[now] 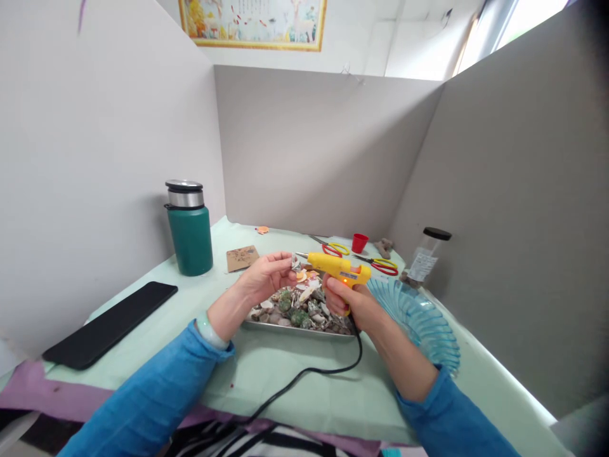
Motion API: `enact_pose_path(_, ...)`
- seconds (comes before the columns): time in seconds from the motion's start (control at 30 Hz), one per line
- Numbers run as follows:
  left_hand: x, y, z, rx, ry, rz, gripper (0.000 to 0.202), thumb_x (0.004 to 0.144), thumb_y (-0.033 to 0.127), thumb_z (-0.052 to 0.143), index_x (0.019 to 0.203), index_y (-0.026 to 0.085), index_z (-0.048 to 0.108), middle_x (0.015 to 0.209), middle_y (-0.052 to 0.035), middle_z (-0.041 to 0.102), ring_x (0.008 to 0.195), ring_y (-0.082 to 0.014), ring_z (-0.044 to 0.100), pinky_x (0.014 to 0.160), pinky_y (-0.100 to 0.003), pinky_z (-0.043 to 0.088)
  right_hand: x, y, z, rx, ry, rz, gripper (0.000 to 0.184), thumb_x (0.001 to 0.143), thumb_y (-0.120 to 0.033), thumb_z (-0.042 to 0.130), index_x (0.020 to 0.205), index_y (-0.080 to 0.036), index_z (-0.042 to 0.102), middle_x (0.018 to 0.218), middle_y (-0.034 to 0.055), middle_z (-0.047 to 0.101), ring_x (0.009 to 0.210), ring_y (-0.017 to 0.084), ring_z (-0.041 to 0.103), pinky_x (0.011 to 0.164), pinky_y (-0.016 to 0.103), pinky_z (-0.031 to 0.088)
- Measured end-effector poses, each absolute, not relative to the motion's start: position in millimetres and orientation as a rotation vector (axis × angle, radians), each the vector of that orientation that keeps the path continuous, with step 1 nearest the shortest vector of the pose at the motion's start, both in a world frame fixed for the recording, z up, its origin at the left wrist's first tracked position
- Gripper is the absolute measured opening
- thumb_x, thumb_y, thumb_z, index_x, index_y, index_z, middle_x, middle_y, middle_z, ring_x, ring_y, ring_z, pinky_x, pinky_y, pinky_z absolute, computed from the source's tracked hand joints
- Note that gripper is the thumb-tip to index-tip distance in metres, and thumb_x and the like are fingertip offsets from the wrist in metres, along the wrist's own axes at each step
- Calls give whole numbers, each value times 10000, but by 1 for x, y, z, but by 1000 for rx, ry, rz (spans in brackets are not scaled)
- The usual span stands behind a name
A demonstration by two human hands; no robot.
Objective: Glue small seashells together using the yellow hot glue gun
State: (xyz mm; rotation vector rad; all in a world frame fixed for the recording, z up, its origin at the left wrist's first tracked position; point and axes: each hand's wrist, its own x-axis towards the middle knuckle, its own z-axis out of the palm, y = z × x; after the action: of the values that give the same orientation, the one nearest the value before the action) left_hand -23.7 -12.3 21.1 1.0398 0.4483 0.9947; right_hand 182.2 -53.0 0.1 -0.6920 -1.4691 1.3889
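Note:
My right hand [347, 297] is wrapped round the handle of a yellow hot glue gun [337, 265], whose small orange light is lit. Its metal nozzle points left, at or very close to a small grey-and-white piece, probably a shell [295, 263]. That piece is pinched between the thumb and fingers of my left hand [266, 278]. Below both hands sits a metal tray [295, 330] heaped with shells and stones [280, 311], some of them green. From the glue gun's handle a black cord [309, 370] runs down across the table towards me.
On the left stand a green bottle [190, 238] and a flat black object [114, 324]. A brown card [242, 258], scissors [330, 247], more scissors [380, 264] and a red cup [360, 242] lie further back. At right are a blue glass plate [428, 324] and a black-lidded jar [425, 257]. Grey partitions [323, 146] enclose the table.

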Motion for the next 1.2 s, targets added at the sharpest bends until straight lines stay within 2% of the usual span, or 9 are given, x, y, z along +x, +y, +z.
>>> enact_pose_path(0.2, -25, -15, 24, 1047, 415, 956, 121, 753, 159, 670, 829, 101, 597, 680, -37, 640, 537, -97, 615, 577, -215, 514, 184, -52, -3, -695, -1494, 1400, 311, 773, -460, 629, 761, -166, 526, 408, -104, 327, 346, 47, 255, 387, 223, 225)
enact_pose_path(0.63, -25, -15, 22, 1072, 370, 919, 154, 760, 185, 667, 867, 103, 593, 661, -27, 629, 518, -103, 609, 550, -226, 509, 190, -47, -8, -726, -1568, 1410, 313, 790, -444, 619, 704, -166, 504, 411, -95, 338, 361, 54, 287, 409, 238, 244)
enact_pose_path(1.2, -26, -16, 22, 1097, 378, 885, 158, 725, 180, 705, 830, 106, 614, 733, -34, 663, 517, -91, 614, 550, -221, 518, 189, -47, -8, -688, -1499, 1399, 260, 781, -409, 638, 798, -166, 546, 398, -107, 335, 343, 52, 271, 400, 231, 249)
